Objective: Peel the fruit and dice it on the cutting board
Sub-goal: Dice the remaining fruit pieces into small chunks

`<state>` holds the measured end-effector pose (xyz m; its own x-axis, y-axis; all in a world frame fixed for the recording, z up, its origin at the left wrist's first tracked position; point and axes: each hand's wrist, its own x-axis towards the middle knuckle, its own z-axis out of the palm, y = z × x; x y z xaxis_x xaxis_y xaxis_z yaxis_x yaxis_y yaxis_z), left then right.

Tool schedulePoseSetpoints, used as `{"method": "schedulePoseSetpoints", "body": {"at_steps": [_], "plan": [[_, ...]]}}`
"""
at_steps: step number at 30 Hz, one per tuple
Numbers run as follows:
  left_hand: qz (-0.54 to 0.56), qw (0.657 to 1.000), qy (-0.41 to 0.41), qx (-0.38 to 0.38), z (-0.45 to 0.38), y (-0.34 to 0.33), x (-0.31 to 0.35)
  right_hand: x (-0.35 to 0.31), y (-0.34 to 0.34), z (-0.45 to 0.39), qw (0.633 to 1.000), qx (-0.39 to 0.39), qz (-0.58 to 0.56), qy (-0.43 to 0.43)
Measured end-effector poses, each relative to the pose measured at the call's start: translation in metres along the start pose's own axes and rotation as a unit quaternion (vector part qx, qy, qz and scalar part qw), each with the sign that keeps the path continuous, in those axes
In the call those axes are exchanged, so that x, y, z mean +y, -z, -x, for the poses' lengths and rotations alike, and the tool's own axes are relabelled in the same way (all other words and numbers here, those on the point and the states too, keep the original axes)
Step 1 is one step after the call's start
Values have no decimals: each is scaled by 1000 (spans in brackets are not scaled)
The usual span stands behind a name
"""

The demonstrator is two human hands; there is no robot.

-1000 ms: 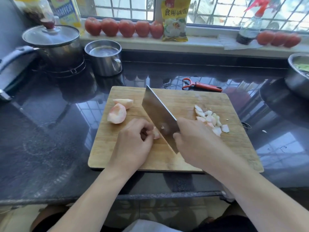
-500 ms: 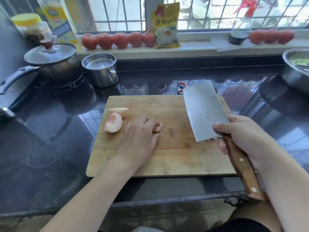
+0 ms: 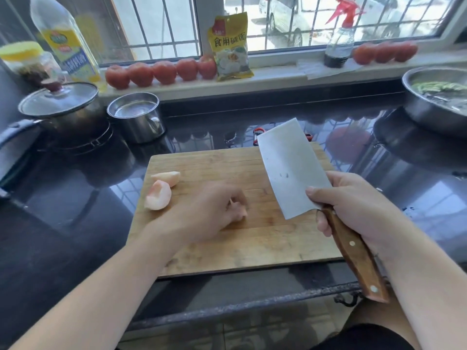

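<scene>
So the peeled fruit, pale pink flesh and probably a peach, is only partly through the dicing. Two bigger peeled chunks sit on the far left part of the wooden cutting board [image 3: 252, 251]: a rounded chunk [image 3: 158, 195] and a thinner wedge [image 3: 167, 177] just behind it, touching or nearly so. A third, smaller piece [image 3: 241, 210] is near the middle of the board, under the left hand [image 3: 209, 213]. That hand is blurry, fingers curled down over the piece, looks like it's pinching or steadying it, but I can't tell the exact grip.

The right hand [image 3: 353, 208] is wrapped around the wooden handle of a cleaver [image 3: 290, 168], thumb up on the blade's flat side. The blade is lifted and tilted over the right half of the board, not touching any fruit. It hides that part of the board, so I can't see whether any diced bits are there.

My read: peeling is done, no skin on anything visible. What's left is dicing the small piece and then the two chunks.

Behind the board there's a red peeler [image 3: 257, 131], mostly hidden by the blade. Further back left of the board are a steel cup [image 3: 136, 117] and a lidded pot [image 3: 60, 107], and tomatoes [image 3: 161, 72] line the windowsill.
</scene>
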<state>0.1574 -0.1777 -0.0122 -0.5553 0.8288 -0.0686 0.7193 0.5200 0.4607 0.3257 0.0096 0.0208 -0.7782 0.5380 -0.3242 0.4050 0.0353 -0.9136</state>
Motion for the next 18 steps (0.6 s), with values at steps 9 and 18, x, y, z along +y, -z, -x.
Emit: {"method": "schedulePoseSetpoints", "body": {"at_steps": [9,18], "plan": [[174,967,98,161,27,-52,14,0,-20,11,969,-3,243,51],[146,966,94,190,26,-61,11,-1,-54,29,878,16,472,79]]}}
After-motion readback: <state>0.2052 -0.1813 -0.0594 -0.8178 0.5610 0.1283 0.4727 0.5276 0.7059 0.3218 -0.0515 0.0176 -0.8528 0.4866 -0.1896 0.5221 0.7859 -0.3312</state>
